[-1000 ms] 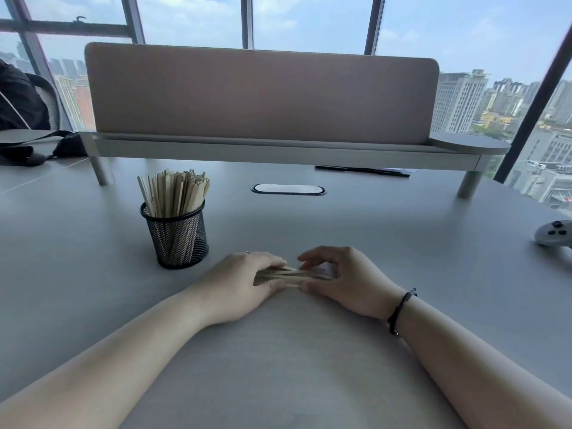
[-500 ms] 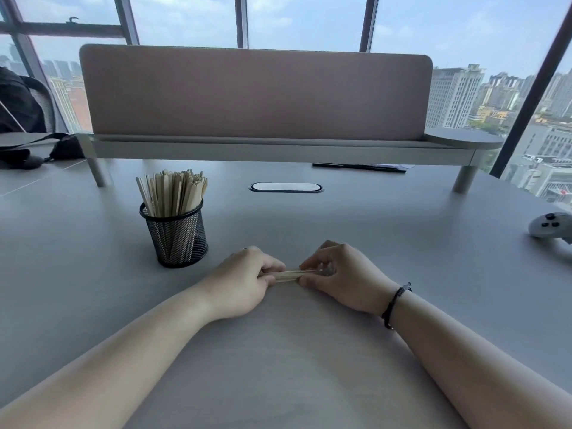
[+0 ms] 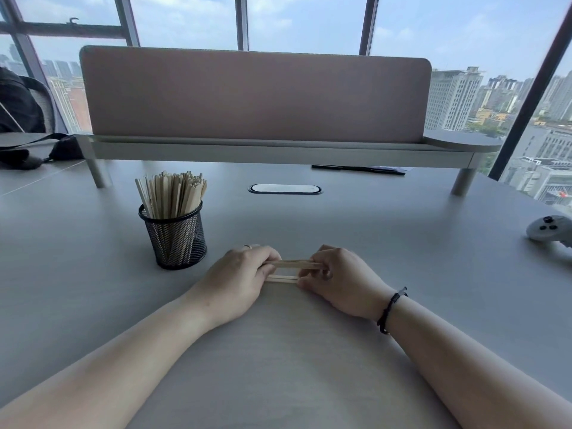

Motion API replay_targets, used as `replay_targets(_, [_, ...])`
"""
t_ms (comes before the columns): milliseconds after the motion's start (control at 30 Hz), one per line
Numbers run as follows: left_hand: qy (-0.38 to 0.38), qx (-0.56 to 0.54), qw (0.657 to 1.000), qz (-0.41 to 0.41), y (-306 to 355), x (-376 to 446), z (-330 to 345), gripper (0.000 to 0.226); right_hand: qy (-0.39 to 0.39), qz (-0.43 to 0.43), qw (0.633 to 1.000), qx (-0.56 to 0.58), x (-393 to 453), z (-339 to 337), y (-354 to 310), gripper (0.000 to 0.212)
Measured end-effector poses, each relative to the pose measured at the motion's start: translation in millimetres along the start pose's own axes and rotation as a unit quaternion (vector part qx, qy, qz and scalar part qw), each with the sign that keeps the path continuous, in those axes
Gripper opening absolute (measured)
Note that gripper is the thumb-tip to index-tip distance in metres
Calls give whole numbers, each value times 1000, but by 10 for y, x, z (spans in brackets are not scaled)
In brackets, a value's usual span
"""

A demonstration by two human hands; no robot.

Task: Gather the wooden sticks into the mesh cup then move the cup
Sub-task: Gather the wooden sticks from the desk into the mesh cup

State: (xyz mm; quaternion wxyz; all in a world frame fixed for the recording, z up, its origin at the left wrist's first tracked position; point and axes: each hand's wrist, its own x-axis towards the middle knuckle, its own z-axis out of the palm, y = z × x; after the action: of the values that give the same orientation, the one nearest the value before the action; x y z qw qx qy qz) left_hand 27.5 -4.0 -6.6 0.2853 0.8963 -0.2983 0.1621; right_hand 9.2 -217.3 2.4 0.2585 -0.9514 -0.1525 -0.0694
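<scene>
From the head camera, both bare hands meet at the centre of the pale grey desk (image 3: pixel 387 230). The left hand (image 3: pixel 238 277) and the right hand (image 3: pixel 337 280) each pinch one end of a small bundle of thin, pale wooden sticks (image 3: pixel 286 270), fingers and thumbs closed on the stick ends. The bundle lies level, its long axis running from 9 o'clock to 3 o'clock between the two hands. It shows as two strands with a gap between them, the farther one by the fingertips and the nearer one low by the thumbs; whether the lower strand touches the desk cannot be told.

The black wire-mesh cup (image 3: pixel 175 236) stands upright at about 10 o'clock from the hands, near the left hand and apart from it. The left hand is the nearer one to it. It already holds a dense sheaf of the same kind of pale sticks, standing on end and fanning above the rim, so space at the mouth looks tight.

For the bundle to go in, I judge it must be tipped from lying flat to standing on end, then carried toward 10 o'clock and lowered among the sticks already there. A loose pinch could let the two strands splay.

At 3 o'clock, well apart, a light grey game controller (image 3: pixel 549 230) rests on the desk. At 12 o'clock stands a dusty-pink fabric divider (image 3: pixel 257 94) on a raised shelf.
</scene>
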Motion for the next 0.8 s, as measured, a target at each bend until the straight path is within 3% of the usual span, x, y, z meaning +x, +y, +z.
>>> replay_targets(67, [10, 21, 999, 29, -18, 0, -22, 15, 8, 4, 1000, -2, 2, -1, 3, 11])
replay_targets(133, [18, 49, 997, 48, -49, 7, -51, 18, 17, 14, 1000, -3, -7, -3, -5, 21])
replay_targets(200, [41, 61, 996, 44, -77, 17, -85, 18, 25, 23, 999, 6, -7, 4, -2, 19])
replay_targets(233, [62, 50, 996, 29, -91, 24, -98, 16, 22, 25, 999, 4, -12, 6, -5, 29])
replay_targets(300, [110, -4, 994, -25, -87, 48, -134, 15, 11, 16, 1000, -4, -16, 17, -21, 36])
replay_targets(400, [139, -148, 972, -118, -93, 89, -170, 19, 23, 3, 1000, 6, -8, 42, -72, 15])
replay_targets(500, [130, -271, 941, -157, -99, 95, -187, 33, 26, -1, 1000, -5, 9, 65, -135, 7])
replay_targets(633, [119, -316, 927, -162, -103, 97, -163, 62, -11, -7, 999, -47, 15, 57, -190, 8])
replay_targets(800, [99, -352, 916, -166, -81, 85, -192, 51, -23, -31, 990, -135, -21, 32, -248, 18])
